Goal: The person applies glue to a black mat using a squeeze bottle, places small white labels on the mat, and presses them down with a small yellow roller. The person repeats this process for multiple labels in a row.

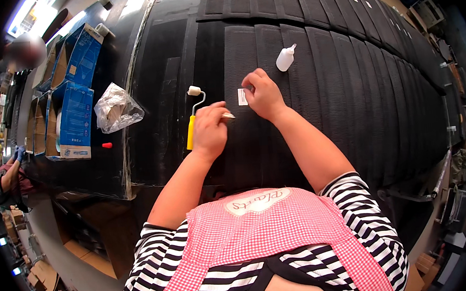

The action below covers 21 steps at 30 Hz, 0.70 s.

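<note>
In the head view, a long black worktop [160, 162] fills the middle, its lines bowed by the lens. Overlapping black ribbed sheets [343, 87] cover its right part, with a further row behind them. Cartons [91, 260] stand on the floor at lower left, and beyond the worktop's left end is a co-worker's gloved hand [21, 153].

The near edge passes in front of the person's body; the right end curves down by a metal rail [440, 175]. Blue boxes [75, 120], a clear plastic bag [116, 108] and a red cap [107, 145] take up the left end. Black surface separates the bag from a yellow-handled roller [190, 132], just beside the left hand [210, 131]; a white bottle [285, 59] stands beyond the right hand [264, 95].

The left grip is closed on pale slips [229, 115]. The right grip's fingers are curled at a white label [242, 97] lying on a sheet; whether they pinch it, I cannot tell.
</note>
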Tool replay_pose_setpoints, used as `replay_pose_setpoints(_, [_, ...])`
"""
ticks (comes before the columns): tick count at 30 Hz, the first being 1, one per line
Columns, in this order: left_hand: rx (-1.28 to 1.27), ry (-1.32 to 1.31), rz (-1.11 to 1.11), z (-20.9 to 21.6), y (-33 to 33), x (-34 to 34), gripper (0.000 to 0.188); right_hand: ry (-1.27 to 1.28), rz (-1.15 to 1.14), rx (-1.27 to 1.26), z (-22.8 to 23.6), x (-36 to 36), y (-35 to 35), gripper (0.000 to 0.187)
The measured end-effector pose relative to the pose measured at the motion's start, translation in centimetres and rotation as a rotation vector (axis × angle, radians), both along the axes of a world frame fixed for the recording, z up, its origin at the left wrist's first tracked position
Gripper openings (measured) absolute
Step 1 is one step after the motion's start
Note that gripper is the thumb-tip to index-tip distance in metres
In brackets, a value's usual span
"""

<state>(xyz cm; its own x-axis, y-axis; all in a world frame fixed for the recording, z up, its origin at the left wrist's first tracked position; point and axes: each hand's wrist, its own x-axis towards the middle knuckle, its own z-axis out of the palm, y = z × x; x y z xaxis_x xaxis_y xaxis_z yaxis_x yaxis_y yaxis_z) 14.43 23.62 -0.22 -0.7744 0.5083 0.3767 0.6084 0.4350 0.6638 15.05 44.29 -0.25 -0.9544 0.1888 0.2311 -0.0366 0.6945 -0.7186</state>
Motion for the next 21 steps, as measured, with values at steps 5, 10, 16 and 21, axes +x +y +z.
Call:
replay_pose_setpoints(5, [-0.353, -0.05, 0.248, -2.1, -5.3, 0.2, 0.01, -0.245, 0.044, -0.451, 1.2, 5.5, -5.0, 0.012])
replay_pose_setpoints(10, [-0.018, -0.531, 0.198, -0.5, -4.4, -0.3, 0.013, -0.299, 0.143, -0.439, -0.7, 7.4, -8.8, 0.043])
replay_pose_setpoints(16, [0.774, -1.199, 0.075, 0.6, -1.1, 4.0, 0.017, -0.299, 0.166, -0.551, 2.2, 10.1, -9.2, 0.092])
replay_pose_setpoints(21, [0.852, -1.441, -0.121, 0.9, 0.4, 4.9, 0.02, -0.266, -0.016, -0.433, 0.0, 12.7, -7.6, 0.079])
